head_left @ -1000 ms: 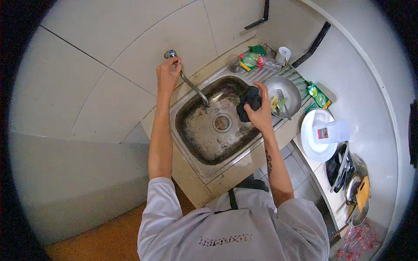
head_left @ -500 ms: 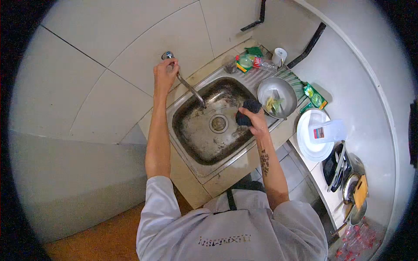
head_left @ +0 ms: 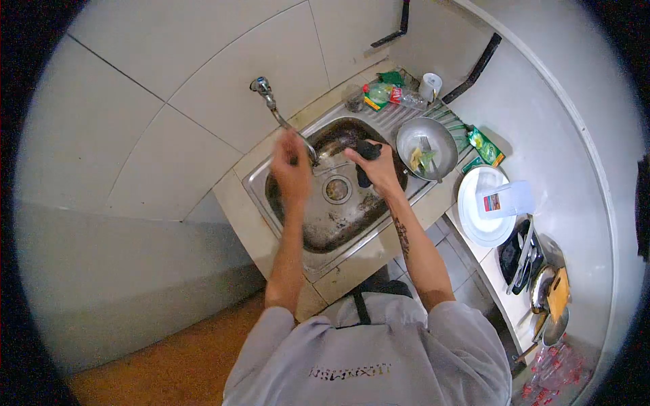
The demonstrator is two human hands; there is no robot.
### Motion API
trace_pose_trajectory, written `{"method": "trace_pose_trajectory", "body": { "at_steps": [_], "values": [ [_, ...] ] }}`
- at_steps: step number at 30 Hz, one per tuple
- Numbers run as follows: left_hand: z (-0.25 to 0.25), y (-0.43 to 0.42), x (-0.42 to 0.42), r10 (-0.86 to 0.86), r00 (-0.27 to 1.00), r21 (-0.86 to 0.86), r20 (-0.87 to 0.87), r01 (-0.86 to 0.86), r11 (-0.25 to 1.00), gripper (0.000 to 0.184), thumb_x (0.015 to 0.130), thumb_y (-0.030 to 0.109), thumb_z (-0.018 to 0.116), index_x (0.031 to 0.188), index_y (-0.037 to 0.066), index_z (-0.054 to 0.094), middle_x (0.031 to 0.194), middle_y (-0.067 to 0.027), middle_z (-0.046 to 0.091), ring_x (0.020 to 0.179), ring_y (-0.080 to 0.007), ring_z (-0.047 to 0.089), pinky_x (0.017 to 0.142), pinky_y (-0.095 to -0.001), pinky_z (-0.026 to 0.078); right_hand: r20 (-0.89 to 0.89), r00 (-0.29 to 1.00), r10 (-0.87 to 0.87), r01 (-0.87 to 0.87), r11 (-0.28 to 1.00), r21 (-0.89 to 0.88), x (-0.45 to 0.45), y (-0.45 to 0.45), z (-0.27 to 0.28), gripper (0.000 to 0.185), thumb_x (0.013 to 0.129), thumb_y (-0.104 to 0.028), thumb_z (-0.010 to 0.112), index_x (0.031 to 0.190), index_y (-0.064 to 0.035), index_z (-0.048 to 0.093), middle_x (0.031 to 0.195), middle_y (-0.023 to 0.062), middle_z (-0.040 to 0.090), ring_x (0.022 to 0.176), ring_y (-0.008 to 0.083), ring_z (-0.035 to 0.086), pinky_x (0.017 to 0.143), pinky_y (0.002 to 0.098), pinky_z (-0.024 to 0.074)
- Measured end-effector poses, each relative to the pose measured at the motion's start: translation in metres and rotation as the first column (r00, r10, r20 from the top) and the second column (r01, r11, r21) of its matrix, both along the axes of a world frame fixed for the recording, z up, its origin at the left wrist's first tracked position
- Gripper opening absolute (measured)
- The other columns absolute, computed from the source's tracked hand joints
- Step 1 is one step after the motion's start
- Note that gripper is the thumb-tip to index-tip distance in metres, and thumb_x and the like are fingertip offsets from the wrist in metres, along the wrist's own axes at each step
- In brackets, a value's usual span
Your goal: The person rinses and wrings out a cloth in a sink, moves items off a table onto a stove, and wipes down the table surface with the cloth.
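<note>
My right hand grips a crumpled black cloth over the right part of the metal sink. Blurred by motion, my left hand is over the sink's left side, beside the curved spout; its fingers are too smeared to read. The faucet juts from the tiled wall above, with no hand on it. Dark grime covers the basin walls around the round drain.
On the drainboard sit a metal pan with scraps and a fork, a plastic bottle, and a white cup. Right of it are a green box, white plates, a clear container and cookware.
My left hand has let go of the faucet handle and moved down over the sink. My right hand, with the black cloth, has shifted left and slightly up.
</note>
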State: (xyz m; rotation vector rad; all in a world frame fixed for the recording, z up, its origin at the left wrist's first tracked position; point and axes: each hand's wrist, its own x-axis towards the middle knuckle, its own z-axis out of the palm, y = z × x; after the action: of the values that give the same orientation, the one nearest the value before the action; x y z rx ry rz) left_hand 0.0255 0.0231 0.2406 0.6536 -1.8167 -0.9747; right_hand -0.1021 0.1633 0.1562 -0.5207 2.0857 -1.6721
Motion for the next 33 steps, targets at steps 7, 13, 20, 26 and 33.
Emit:
{"method": "trace_pose_trajectory", "body": {
  "at_steps": [7, 13, 20, 26, 33],
  "values": [
    [-0.081, 0.059, -0.015, -0.311, 0.95, 0.346, 0.011, 0.288, 0.893, 0.042, 0.101, 0.039, 0.05, 0.121, 0.004, 0.059, 0.11, -0.0117, 0.064, 0.094, -0.0172, 0.065, 0.073, -0.0311, 0.054, 0.091, 0.973, -0.213, 0.217, 0.975, -0.036, 0.014, -0.022, 0.027, 0.053, 0.08, -0.038, 0.077, 0.102, 0.0057, 0.057, 0.094, 0.016, 0.066, 0.086, 0.0248, 0.062, 0.078, 0.0371, 0.0498],
    [-0.068, 0.086, -0.036, -0.381, 0.916, 0.88, -0.129, 0.283, 0.381, 0.061, 0.1, 0.058, 0.035, 0.127, 0.007, 0.053, 0.114, -0.0085, 0.063, 0.098, -0.0201, 0.063, 0.074, -0.0367, 0.056, -0.062, 0.946, -0.318, 0.32, 0.947, 0.027, 0.023, -0.03, 0.009, 0.053, 0.083, -0.037, 0.07, 0.101, 0.0093, 0.052, 0.092, 0.0202, 0.064, 0.084, 0.0261, 0.062, 0.079, 0.0392, 0.0495],
    [-0.064, 0.081, -0.047, -0.276, 0.944, 0.964, -0.182, 0.226, 0.138, 0.052, 0.101, 0.052, 0.037, 0.122, 0.009, 0.056, 0.106, -0.009, 0.065, 0.086, -0.0212, 0.067, 0.069, -0.0373, 0.057, -0.144, 0.989, -0.021, 0.032, 0.997, 0.07, 0.02, -0.006, 0.004, 0.055, 0.088, -0.046, 0.063, 0.109, 0.0048, 0.057, 0.109, 0.0236, 0.059, 0.103, 0.0357, 0.056, 0.095, 0.0419, 0.0421],
    [-0.135, 0.072, -0.06, -0.238, 0.959, 0.911, -0.154, 0.231, 0.343, 0.044, 0.101, 0.043, 0.041, 0.102, 0.005, 0.064, 0.086, -0.009, 0.067, 0.07, -0.0241, 0.067, 0.064, -0.0375, 0.052, -0.563, 0.818, 0.118, -0.064, 0.991, 0.114, 0.005, 0.014, -0.005, 0.036, 0.094, -0.032, 0.053, 0.107, 0.0006, 0.059, 0.116, 0.0206, 0.053, 0.115, 0.0358, 0.046, 0.099, 0.0435, 0.0365],
    [-0.125, 0.069, -0.062, -0.079, 0.96, 0.203, 0.267, 0.024, 0.979, 0.049, 0.098, 0.026, 0.045, 0.066, -0.009, 0.057, 0.063, -0.0286, 0.055, 0.062, -0.0429, 0.058, 0.064, -0.0524, 0.04, 0.057, 0.97, 0.238, -0.241, 0.969, 0.05, -0.025, 0.007, -0.053, 0.034, 0.095, -0.034, 0.045, 0.103, -0.0031, 0.057, 0.088, 0.0083, 0.062, 0.085, 0.0219, 0.062, 0.077, 0.04, 0.0504]
  ]
}}
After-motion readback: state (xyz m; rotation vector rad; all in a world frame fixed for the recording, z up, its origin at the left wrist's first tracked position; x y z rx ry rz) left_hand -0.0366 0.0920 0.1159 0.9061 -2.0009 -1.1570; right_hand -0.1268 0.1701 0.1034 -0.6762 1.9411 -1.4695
